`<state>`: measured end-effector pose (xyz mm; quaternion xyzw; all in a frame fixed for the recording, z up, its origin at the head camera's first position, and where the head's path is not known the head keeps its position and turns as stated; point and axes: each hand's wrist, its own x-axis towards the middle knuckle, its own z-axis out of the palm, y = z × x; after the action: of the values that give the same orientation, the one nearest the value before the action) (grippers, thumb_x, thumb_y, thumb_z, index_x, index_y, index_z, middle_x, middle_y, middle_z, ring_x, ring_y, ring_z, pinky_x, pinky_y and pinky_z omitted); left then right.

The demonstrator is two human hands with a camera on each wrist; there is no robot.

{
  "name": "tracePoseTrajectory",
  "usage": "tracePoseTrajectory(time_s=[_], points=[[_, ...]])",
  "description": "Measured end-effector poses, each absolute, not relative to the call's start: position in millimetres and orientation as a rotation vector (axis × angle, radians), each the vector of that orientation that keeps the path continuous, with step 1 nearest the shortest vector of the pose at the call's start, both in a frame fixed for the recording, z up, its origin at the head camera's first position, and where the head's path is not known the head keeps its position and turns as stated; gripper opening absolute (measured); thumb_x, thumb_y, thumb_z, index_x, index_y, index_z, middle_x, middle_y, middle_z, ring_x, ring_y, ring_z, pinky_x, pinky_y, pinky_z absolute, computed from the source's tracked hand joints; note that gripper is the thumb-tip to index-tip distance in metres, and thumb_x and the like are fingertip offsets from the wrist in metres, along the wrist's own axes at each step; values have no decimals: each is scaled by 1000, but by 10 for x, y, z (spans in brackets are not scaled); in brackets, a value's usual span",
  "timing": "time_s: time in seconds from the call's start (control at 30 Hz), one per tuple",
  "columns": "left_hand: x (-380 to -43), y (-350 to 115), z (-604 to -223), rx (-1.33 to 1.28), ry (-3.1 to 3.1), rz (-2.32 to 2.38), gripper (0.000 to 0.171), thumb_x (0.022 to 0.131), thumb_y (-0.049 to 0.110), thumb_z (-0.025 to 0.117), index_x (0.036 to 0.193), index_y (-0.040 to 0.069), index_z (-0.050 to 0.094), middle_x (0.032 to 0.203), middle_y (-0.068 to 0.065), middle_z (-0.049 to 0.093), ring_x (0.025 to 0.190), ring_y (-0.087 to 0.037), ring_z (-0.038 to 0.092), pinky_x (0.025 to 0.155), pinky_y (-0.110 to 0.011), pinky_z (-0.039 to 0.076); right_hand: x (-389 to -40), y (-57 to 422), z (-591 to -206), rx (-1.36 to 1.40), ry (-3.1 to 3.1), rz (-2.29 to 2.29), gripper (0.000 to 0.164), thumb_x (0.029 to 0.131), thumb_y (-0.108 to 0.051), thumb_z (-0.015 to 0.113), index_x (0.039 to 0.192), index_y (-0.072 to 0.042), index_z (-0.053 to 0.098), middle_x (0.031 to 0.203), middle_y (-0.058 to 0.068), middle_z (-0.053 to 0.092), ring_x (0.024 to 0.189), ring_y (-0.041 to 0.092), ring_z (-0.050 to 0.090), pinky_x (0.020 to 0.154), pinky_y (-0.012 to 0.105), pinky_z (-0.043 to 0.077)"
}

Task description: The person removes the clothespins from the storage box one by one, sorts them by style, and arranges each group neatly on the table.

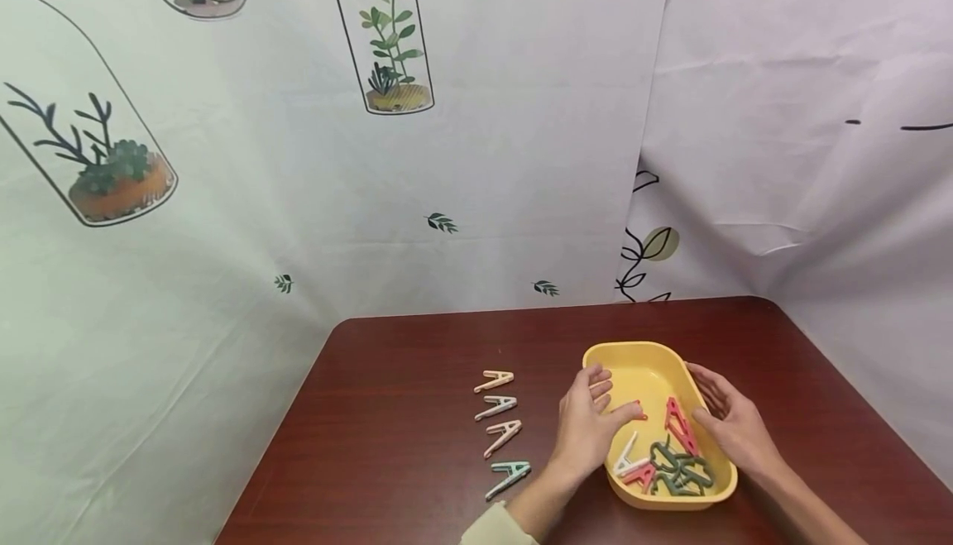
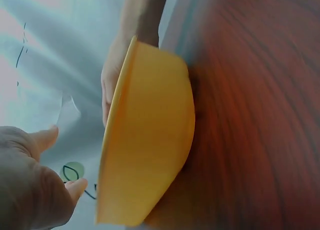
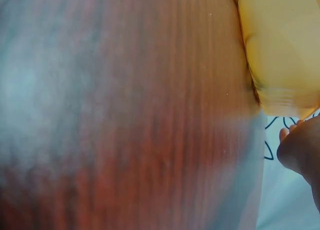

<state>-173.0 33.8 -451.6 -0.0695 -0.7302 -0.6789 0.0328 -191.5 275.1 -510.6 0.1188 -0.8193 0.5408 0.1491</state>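
Note:
A yellow plastic tub (image 1: 633,356) stands on the right part of the table. My left hand (image 1: 584,427) hovers at its left rim with fingers spread and thumb over the inside, holding nothing; the left wrist view shows a gap between hand and tub. My right hand (image 1: 739,433) lies along the tub's right side, fingers extended outside and thumb near the rim. Inside lie a red clothespin (image 1: 679,425), a white clothespin (image 1: 629,458), a pink clothespin (image 1: 640,475) and a tangle of dark green clothespins (image 1: 679,470). Another red piece is partly hidden by my left thumb.
Left of the tub a column of clothespins lies spaced apart: peach (image 1: 495,380), white (image 1: 496,407), pale pink (image 1: 504,436) and mint green (image 1: 510,477). The dark red wooden table (image 1: 402,421) ends at a patterned white cloth (image 1: 506,164) behind.

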Motion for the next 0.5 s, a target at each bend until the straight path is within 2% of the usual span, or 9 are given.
tracePoseTrajectory(time_s=[0.1, 0.2, 0.3, 0.4, 0.5], points=[[-1713, 448, -4534, -131, -2206, -2133, 66, 83, 6, 91, 139, 1, 58, 128, -6, 69, 122, -27, 68, 100, -33, 57, -1918, 2753, -5119, 349, -2337, 1555, 61, 95, 14, 65, 152, 10, 45, 150, 29, 54, 123, -22, 44, 96, 3, 40], [-1692, 561, -4547, -42, -2164, -2155, 65, 82, 1, 90, 138, -4, 57, 123, -9, 69, 117, -29, 70, 96, -37, 59, -1927, 2761, -5140, 368, -2306, 1566, 61, 94, 15, 65, 152, 10, 45, 148, 5, 58, 124, -21, 45, 96, 3, 40], [-1678, 667, -4550, 57, -2127, -2172, 64, 82, -2, 88, 137, -5, 56, 119, -9, 68, 113, -31, 70, 95, -41, 59, -1935, 2768, -5156, 389, -2278, 1577, 61, 93, 17, 65, 151, 12, 45, 144, -14, 55, 124, -20, 46, 97, 3, 40], [-1665, 758, -4539, 129, -2143, -2156, 61, 84, 0, 88, 136, -3, 56, 117, -7, 68, 111, -30, 69, 96, -45, 58, -1937, 2773, -5160, 397, -2268, 1575, 61, 93, 17, 65, 150, 13, 45, 143, -19, 54, 124, -21, 46, 97, 3, 40], [-1647, 837, -4535, 185, -2210, -2085, 55, 86, 3, 87, 132, 1, 57, 115, -2, 67, 105, -24, 67, 93, -41, 57, -1933, 2779, -5156, 401, -2270, 1574, 61, 93, 18, 65, 150, 13, 45, 144, -17, 54, 125, -20, 46, 97, 3, 40]])
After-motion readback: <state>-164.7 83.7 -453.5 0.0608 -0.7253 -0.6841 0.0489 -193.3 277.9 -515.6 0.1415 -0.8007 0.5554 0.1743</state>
